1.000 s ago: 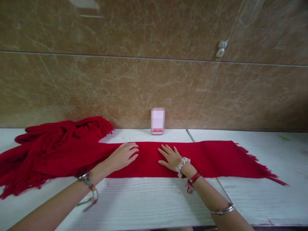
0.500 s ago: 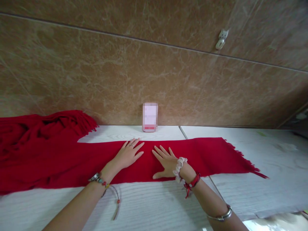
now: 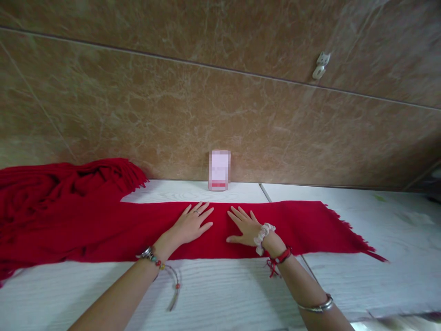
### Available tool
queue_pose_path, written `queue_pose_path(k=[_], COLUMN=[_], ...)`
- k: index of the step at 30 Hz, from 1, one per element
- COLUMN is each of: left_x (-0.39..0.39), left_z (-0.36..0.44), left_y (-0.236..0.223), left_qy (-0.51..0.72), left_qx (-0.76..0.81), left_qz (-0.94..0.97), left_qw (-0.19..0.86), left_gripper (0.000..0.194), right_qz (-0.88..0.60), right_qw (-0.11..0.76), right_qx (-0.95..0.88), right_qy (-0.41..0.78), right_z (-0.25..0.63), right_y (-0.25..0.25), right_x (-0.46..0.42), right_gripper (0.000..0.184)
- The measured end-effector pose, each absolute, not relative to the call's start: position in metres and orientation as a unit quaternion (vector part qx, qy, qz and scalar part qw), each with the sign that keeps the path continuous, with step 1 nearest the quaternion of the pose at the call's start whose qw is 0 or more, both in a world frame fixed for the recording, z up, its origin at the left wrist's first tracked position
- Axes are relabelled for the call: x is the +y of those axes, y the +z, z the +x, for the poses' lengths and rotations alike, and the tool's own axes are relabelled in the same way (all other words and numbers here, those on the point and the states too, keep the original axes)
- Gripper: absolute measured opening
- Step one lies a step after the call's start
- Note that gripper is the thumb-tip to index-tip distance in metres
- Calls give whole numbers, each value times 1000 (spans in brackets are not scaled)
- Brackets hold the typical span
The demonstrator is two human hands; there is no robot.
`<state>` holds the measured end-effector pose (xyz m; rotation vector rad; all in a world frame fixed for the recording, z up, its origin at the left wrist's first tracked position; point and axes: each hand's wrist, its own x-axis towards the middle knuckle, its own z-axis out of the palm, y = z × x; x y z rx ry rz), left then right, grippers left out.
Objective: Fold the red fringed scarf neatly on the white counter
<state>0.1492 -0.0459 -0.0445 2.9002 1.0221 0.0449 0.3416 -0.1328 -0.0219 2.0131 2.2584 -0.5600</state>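
Note:
A long red fringed scarf (image 3: 296,227) lies across the white surface, smooth through the middle and right. Its left part is bunched into loose folds, with a tasselled end near the wall. My left hand (image 3: 191,225) rests flat on the scarf left of its middle, fingers spread and pointing toward the far edge. To the right, my right hand (image 3: 246,225) also lies palm down on the cloth, fingers apart and thumb stretched toward the left. A strip of bare scarf shows between the two hands. Neither hand grips the fabric.
A small pale, blurred-out upright object (image 3: 219,170) stands against the brown marbled wall (image 3: 155,105) behind the scarf. A white cat-shaped hook (image 3: 321,65) is fixed higher on the wall. The white wood-grained surface (image 3: 220,294) has a seam at right, and its front edge shows at lower right.
The whole view has shifted slightly, so things appear a little further right. My right hand has moved slightly up the scarf, its thumb nearer the fingers. Both hands stay flat on the cloth.

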Motion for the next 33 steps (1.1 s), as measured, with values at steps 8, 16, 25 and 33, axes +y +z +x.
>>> queue_pose_path(k=[8,16,25,33], left_x=[-47,-56,-54,-55], left_z=[150,152,152,153], left_y=[-44,-39,-43,-40], left_qy=[16,8,12,-7], left_qx=[368,324,341,388], left_qz=[929,945,938,920], left_qw=[45,53,54,54], left_gripper=[52,55,60,64], right_qz=[630,693,677,682], right_qw=[50,-12,-6,16], right_qx=[738,703,721,720], right_qy=[-236,-157,-148,-125], right_z=[345,338,337,338], right_y=[-12,-22,-22,-29], right_x=[-140,-134,-135,-130], right_gripper=[108,78,70,60])
